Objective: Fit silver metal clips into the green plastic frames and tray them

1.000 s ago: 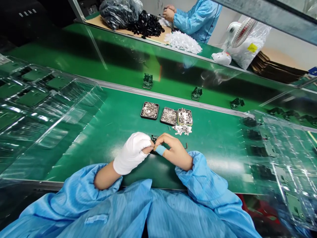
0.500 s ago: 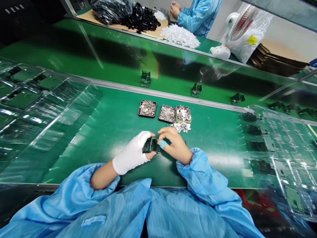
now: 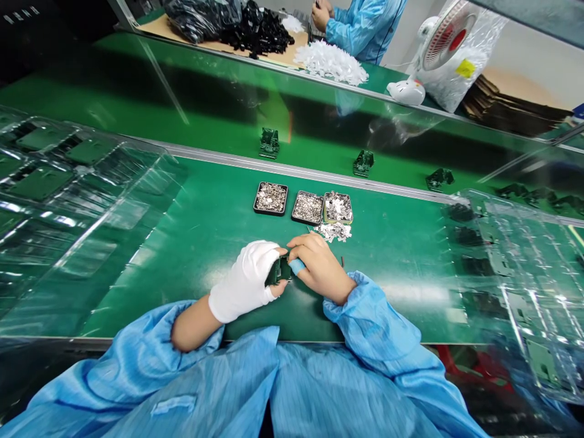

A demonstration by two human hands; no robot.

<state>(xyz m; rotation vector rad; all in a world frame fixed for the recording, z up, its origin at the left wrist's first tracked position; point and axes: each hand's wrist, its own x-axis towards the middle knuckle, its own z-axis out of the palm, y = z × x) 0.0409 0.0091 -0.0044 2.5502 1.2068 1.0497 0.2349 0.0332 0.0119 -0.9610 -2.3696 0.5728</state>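
In a white glove with bare fingertips, my left hand (image 3: 246, 281) grips a small dark green circuit board (image 3: 279, 271) by its edges, thumb below and fingers above. At the board's right edge is my right hand (image 3: 317, 264), its fingers closed and bent together, with a blue wrap on one finger. Whatever sits between those fingertips is hidden. Just beyond the hands lies a loose heap of small silvery metal pieces (image 3: 335, 232). Behind it stand a left tray (image 3: 254, 207), a middle tray (image 3: 293, 214) and a right tray (image 3: 351, 214), all holding small metal parts.
Clear plastic trays with green boards flank me, a left stack (image 3: 104, 210) and a right stack (image 3: 524, 267). Past a metal rail (image 3: 219, 163), several board assemblies (image 3: 269, 143) rest on a green strip. Farther back are a fan (image 3: 444, 39), white pieces (image 3: 331, 62) and a co-worker's sleeve (image 3: 351, 33).
The circuit board has turned and tilted within my left hand, showing a narrower side. My right fingers have shifted slightly left along its edge.
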